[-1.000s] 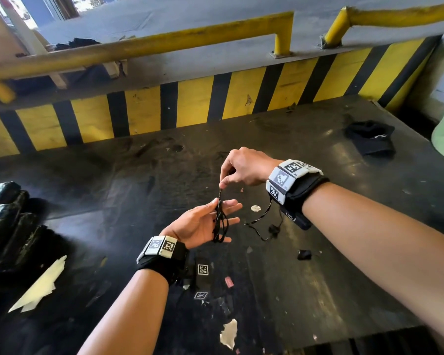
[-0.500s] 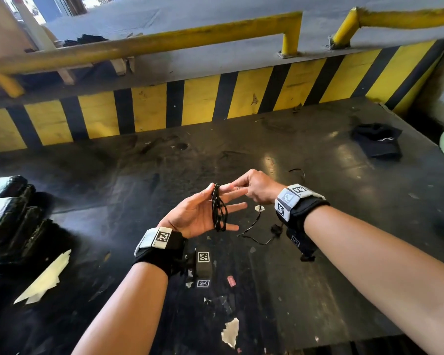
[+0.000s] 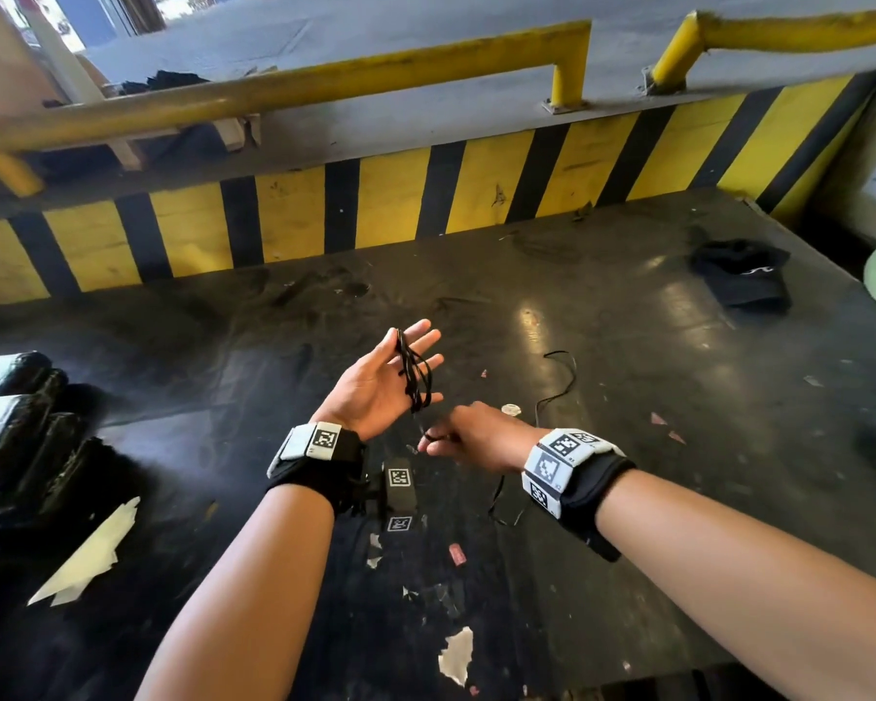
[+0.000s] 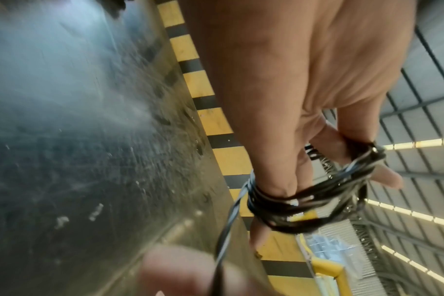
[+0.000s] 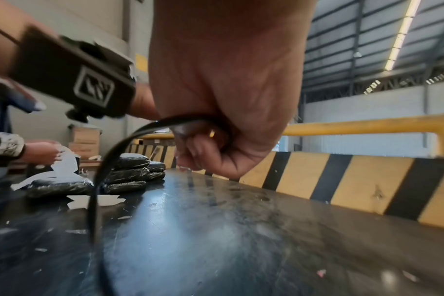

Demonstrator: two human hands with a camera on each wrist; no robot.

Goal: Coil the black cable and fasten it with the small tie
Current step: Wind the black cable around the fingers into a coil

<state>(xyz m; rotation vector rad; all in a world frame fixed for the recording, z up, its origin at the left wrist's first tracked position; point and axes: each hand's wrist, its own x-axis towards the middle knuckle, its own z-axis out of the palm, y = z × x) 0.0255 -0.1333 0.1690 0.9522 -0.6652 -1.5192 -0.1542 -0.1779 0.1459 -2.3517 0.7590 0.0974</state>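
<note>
The black cable (image 3: 414,372) is wound in several loops round the straight fingers of my left hand (image 3: 375,384), which is held palm up above the table. The left wrist view shows the coil (image 4: 314,200) crossing those fingers, with one strand (image 4: 231,220) leading down. My right hand (image 3: 469,437) is just below and nearer me, pinching that strand. In the right wrist view the cable (image 5: 107,170) bends out of its curled fingers (image 5: 203,148). The loose tail (image 3: 560,384) trails over the table. I cannot pick out a tie.
The table (image 3: 628,447) is dark and scuffed, backed by a yellow and black striped barrier (image 3: 390,204). A black cap (image 3: 739,275) lies far right and black wrapped packs (image 3: 16,422) are stacked at left. A marker block (image 3: 400,485) and paper scraps (image 3: 87,554) lie near me. Another person's hand (image 5: 38,152) works beyond the packs.
My right hand has gone from the top of the coil down below it towards me, drawing the strand along. My left hand has risen and moved away, with the loops still on its fingers.
</note>
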